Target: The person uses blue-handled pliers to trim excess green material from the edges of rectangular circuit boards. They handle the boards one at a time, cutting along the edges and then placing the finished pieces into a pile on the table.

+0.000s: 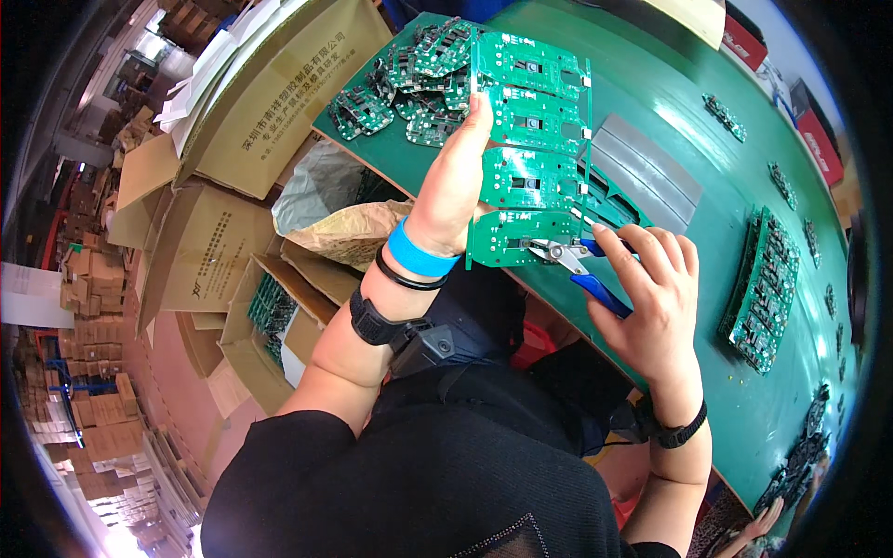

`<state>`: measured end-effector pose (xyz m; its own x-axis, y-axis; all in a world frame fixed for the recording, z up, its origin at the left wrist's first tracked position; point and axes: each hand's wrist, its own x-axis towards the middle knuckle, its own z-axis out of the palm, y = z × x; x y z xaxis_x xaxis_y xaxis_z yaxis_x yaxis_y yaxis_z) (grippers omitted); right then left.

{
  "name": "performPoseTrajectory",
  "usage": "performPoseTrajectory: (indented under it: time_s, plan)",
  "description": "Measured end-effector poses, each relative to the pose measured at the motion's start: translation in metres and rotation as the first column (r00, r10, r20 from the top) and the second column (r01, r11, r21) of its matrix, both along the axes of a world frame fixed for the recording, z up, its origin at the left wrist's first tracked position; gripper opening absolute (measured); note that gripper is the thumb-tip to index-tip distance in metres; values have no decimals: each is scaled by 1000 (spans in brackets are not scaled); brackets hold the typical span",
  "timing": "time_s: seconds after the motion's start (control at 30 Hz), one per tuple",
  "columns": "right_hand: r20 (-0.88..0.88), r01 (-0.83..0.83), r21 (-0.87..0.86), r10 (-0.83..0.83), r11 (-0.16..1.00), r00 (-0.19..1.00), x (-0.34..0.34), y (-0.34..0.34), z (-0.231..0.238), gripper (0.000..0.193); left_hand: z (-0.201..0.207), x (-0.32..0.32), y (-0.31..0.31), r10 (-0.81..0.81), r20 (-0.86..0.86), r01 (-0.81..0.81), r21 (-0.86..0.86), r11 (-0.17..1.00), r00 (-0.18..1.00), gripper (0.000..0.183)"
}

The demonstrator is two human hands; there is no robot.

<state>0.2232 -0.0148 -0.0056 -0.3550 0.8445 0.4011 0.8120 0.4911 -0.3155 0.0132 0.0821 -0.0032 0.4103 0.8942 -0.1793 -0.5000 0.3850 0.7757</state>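
Note:
My left hand (454, 186) grips the left edge of a green circuit board panel (532, 169), its thumb lying along the rim. Several joined boards make up the panel, held tilted above the table. In my right hand (656, 293) is a pair of cutting pliers (561, 252) with blue handles. The pliers' jaws are at the panel's nearest board, close to its dark central part; whether they touch it I cannot tell. Beyond my left hand, loose populated circuit boards (435, 56) lie in a heap at the table's far left corner.
A grey ridged mat (646, 167) lies on the green table (679, 270) behind the panel. To the right are a stack of board panels (767, 293) and several small boards (724, 116). Open cardboard boxes (279, 93) stand at left. Another person's hand (765, 521) shows at lower right.

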Motion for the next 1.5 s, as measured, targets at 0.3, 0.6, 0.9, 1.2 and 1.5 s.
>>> performPoseTrajectory:
  time_s: [0.3,0.6,0.9,1.2,1.5]
  plan:
    - [51,13,16,-14,1000,999,-3,1,0,64,-3,-1,3,-32,34,32,2,999,999,59]
    - [100,13,72,-20,997,995,-3,2,0,68,-5,-4,5,-20,12,20,-21,1000,1000,58]
    - [57,-4,49,1,999,998,-3,3,0,67,-3,-4,3,-29,1,29,-53,998,1000,59]
    - [133,11,39,-16,999,991,-6,3,1,70,-9,-4,6,-19,-68,21,35,999,998,72]
    - [75,28,51,-32,998,997,-7,4,-2,68,2,-3,3,25,-15,-25,19,1000,1000,59]
